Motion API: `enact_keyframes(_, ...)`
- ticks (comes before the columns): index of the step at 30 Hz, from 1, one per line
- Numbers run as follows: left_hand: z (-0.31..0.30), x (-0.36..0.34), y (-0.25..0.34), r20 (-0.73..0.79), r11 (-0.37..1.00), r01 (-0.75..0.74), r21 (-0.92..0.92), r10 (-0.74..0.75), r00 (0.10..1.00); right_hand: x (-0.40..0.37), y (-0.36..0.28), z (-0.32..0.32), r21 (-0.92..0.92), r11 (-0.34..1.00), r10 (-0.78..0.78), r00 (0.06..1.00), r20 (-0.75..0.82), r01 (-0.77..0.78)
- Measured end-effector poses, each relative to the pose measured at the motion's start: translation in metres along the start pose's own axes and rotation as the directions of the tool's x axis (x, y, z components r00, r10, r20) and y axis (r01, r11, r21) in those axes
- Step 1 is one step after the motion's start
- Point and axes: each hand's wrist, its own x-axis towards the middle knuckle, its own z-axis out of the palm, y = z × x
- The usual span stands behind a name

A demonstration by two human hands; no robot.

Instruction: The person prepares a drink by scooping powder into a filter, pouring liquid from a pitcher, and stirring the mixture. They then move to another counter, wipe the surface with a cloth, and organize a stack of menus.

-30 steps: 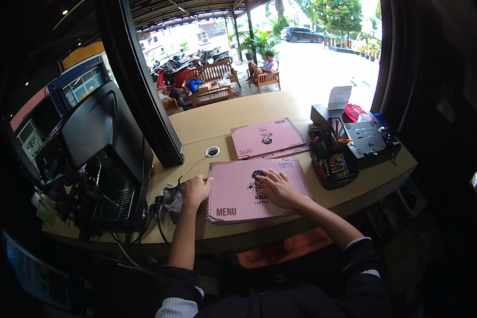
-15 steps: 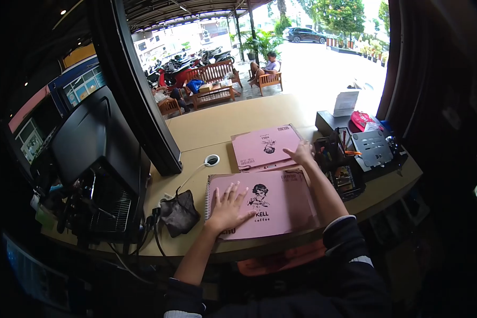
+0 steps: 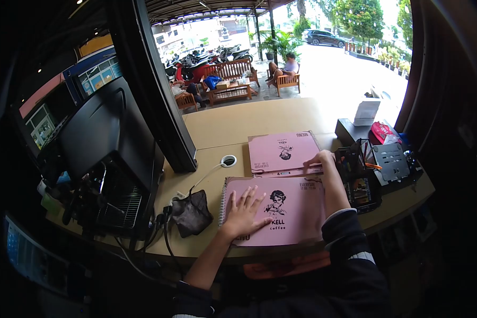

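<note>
Two pink spiral-bound menus lie on the wooden counter. The near menu point(image 3: 302, 212) shows a drawn figure and the words "KELL coffee". Flat on its left half rests my left hand point(image 3: 243, 214), fingers spread. Behind it, the far menu point(image 3: 270, 151) faces the other way, its lettering upside down to me. My right hand point(image 3: 323, 160) is at the far menu's near right corner, fingers bent and closed around the edge; the fingertips are partly hidden. A narrow strip of another pink page or cover shows between the two menus.
A black mesh pouch point(image 3: 192, 213) and cables sit left of the menus, near a white-rimmed cable hole point(image 3: 228, 161). At left stand a monitor point(image 3: 108, 138) and a dark post point(image 3: 153, 90). A pen organizer point(image 3: 355, 159) and metal stand point(image 3: 391, 160) are at right. People sit outside.
My right hand has gone from lying spread on the far menu to curled fingers at its near right corner. My left hand stays on the near menu. The view has shifted slightly.
</note>
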Motion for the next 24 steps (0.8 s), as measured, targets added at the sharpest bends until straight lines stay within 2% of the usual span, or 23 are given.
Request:
enact_keyframes(8, 0.002, 0.002, -0.001, -0.004, 1.000, 0.001, -0.001, -0.001, 1.000, 0.018, -0.010, -0.018, 0.047, 0.991, -0.130, 0.987, 0.094, 0.126)
enact_keyframes(10, 0.001, 0.001, -0.001, 0.002, 1.000, 0.007, 0.002, -0.007, 1.000, 0.028, -0.017, -0.032, 0.127, 0.972, -0.213, 0.970, 0.114, 0.198)
enact_keyframes(11, 0.002, 0.002, -0.001, 0.007, 1.000, 0.005, -0.008, -0.005, 1.000, 0.036, -0.021, -0.042, 0.251, 0.940, -0.266, 0.957, 0.114, 0.232)
enact_keyframes(12, 0.001, 0.002, -0.001, 0.012, 1.000, 0.005, -0.018, -0.005, 1.000, 0.040, -0.030, -0.053, 0.418, 0.873, -0.321, 0.941, 0.101, 0.253)
enact_keyframes(13, 0.001, 0.001, -0.001, 0.008, 1.000, 0.007, -0.019, -0.006, 1.000, 0.043, -0.037, -0.063, 0.640, 0.731, -0.363, 0.929, 0.071, 0.237)
enact_keyframes(14, 0.000, 0.000, 0.000, 0.009, 0.999, 0.008, -0.034, -0.008, 1.000, 0.035, -0.052, -0.064, 0.861, 0.441, -0.348, 0.932, -0.098, 0.255)
enact_keyframes(15, -0.002, -0.001, 0.000, 0.008, 0.999, 0.008, -0.046, -0.008, 1.000, 0.022, -0.075, -0.067, 0.955, 0.085, -0.271, 0.929, -0.252, 0.284)
enact_keyframes(16, -0.001, 0.000, 0.000, -0.028, 1.000, 0.005, -0.006, -0.005, 1.000, 0.004, -0.090, -0.081, 0.866, 0.232, -0.180, 0.895, -0.409, 0.443)
enact_keyframes(17, -0.003, -0.001, 0.001, -0.073, 1.000, -0.001, -0.018, -0.001, 0.997, -0.010, -0.099, -0.096, 0.736, 0.384, -0.113, 0.819, -0.563, 0.558)
enact_keyframes(18, -0.003, -0.001, 0.000, -0.146, 0.991, -0.005, -0.135, -0.015, 0.989, -0.014, -0.104, -0.104, 0.688, 0.311, -0.128, 0.746, -0.653, 0.656)
enact_keyframes(19, -0.006, 0.000, -0.002, -0.221, 0.968, -0.018, -0.250, -0.038, 0.975, -0.019, -0.109, -0.114, 0.757, -0.060, -0.160, 0.742, -0.651, 0.651)
enact_keyframes(20, -0.010, 0.001, -0.006, -0.233, 0.969, -0.014, -0.247, -0.045, 0.972, -0.036, -0.111, -0.133, 0.718, -0.099, -0.238, 0.684, -0.690, 0.689)
enact_keyframes(21, -0.016, 0.002, -0.011, -0.448, 0.859, -0.149, -0.489, -0.102, 0.888, -0.054, -0.112, -0.154, 0.677, -0.140, -0.309, 0.618, -0.723, 0.722)
enact_keyframes(22, -0.023, 0.002, -0.015, -0.612, 0.684, -0.333, -0.649, -0.210, 0.762, -0.074, -0.113, -0.173, 0.672, -0.146, -0.310, 0.611, -0.728, 0.726)
enact_keyframes(23, -0.037, -0.002, -0.014, -0.617, 0.686, -0.338, -0.645, -0.206, 0.759, -0.093, -0.114, -0.190, 0.537, -0.159, -0.407, 0.440, -0.800, 0.828)
enact_keyframes(24, -0.059, -0.012, -0.007, -0.754, 0.766, -0.349, -0.541, -0.257, 0.604, -0.113, -0.113, -0.205, 0.389, -0.185, -0.495, 0.256, -0.830, 0.902)
